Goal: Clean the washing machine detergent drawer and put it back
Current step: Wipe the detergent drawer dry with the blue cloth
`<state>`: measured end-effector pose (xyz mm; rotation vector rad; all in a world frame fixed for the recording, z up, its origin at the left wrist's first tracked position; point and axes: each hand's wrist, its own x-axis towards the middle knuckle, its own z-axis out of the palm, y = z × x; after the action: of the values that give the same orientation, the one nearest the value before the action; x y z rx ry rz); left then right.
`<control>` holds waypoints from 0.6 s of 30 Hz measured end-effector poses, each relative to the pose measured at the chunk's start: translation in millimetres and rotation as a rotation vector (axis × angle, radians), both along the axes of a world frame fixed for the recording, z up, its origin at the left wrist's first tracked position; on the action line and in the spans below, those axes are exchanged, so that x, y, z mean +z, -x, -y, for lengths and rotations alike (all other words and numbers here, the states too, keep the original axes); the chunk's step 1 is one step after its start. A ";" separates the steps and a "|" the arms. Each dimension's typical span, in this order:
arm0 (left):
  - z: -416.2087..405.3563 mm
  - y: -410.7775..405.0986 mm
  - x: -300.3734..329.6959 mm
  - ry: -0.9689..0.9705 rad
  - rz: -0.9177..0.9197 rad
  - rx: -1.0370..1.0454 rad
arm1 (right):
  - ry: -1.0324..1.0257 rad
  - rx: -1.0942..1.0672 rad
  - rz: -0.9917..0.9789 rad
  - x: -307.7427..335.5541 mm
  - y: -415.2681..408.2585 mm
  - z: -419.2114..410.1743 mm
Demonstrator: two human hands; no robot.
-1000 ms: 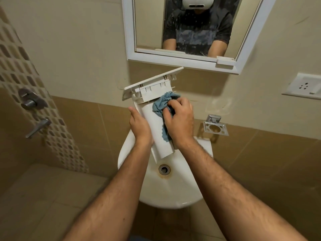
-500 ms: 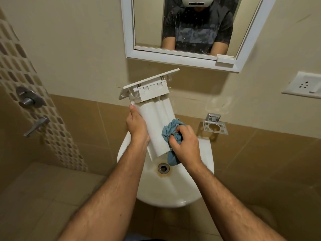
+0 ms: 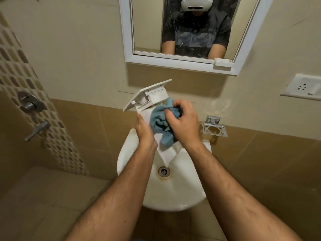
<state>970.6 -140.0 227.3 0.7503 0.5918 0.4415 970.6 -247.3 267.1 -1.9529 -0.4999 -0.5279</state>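
The white detergent drawer (image 3: pixel 149 98) is held upright over the white basin (image 3: pixel 173 188), its front panel at the top and tilted, its lower end pointing at the drain. My left hand (image 3: pixel 145 132) grips the drawer's left side. My right hand (image 3: pixel 183 121) holds a crumpled blue cloth (image 3: pixel 159 121) and presses it against the upper middle of the drawer's body. The cloth and my hands hide much of the drawer's surface.
A white-framed mirror (image 3: pixel 173 62) hangs above the basin. To the right are a chrome holder (image 3: pixel 214 127) and a white wall socket (image 3: pixel 302 87). Chrome shower valves (image 3: pixel 28 105) sit on the left wall. The drain (image 3: pixel 163 170) is in the basin's middle.
My right hand has carried the cloth from the drawer's lower end back up to near its front panel. The drawer has tilted a little and its lower end sits closer to the drain.
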 end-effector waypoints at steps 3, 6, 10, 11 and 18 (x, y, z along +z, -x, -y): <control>9.2 2.9 6.4 0.155 0.243 -0.129 | 0.123 0.146 -0.071 5.0 0.0 -19.9; 6.7 1.9 7.2 0.199 0.333 -0.142 | 0.216 0.122 -0.079 -7.0 2.7 -26.0; 6.7 2.7 7.3 0.051 0.299 -0.134 | 0.308 -0.091 -0.044 -13.0 2.6 -35.2; 8.8 3.0 6.3 0.023 0.299 -0.131 | 0.303 -0.125 -0.039 -12.4 1.4 -38.1; 11.2 3.8 5.4 -0.067 0.333 -0.128 | 0.496 -0.283 0.127 -7.5 -9.2 -39.3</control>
<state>966.8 -151.2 232.8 0.7541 0.2172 0.4578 979.9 -208.1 259.6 -2.4973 -0.4664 -0.7642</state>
